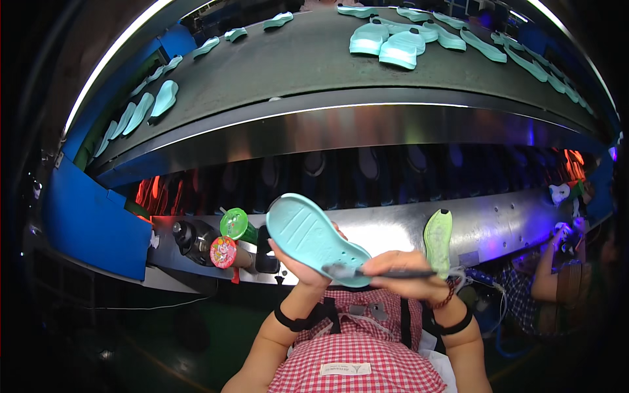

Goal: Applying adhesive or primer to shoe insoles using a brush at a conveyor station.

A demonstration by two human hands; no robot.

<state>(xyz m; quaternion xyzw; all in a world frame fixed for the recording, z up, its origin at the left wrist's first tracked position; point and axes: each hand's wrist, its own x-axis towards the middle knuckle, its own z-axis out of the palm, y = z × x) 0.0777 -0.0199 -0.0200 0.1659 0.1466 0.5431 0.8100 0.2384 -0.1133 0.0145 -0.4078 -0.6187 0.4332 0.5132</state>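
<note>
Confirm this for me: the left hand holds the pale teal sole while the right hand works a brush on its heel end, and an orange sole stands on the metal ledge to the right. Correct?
Not quite. The head view shows the sole on the metal ledge is light green, not orange. The rest holds: the left hand holds the pale teal sole, and the right hand works a brush on its heel end.

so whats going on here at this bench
A person in a red checked apron holds a pale teal shoe sole up in the left hand. The right hand presses a dark brush-like tool against its heel end. A green sole leans on the metal ledge nearby, and more teal soles lie on the conveyor belt above.
</note>
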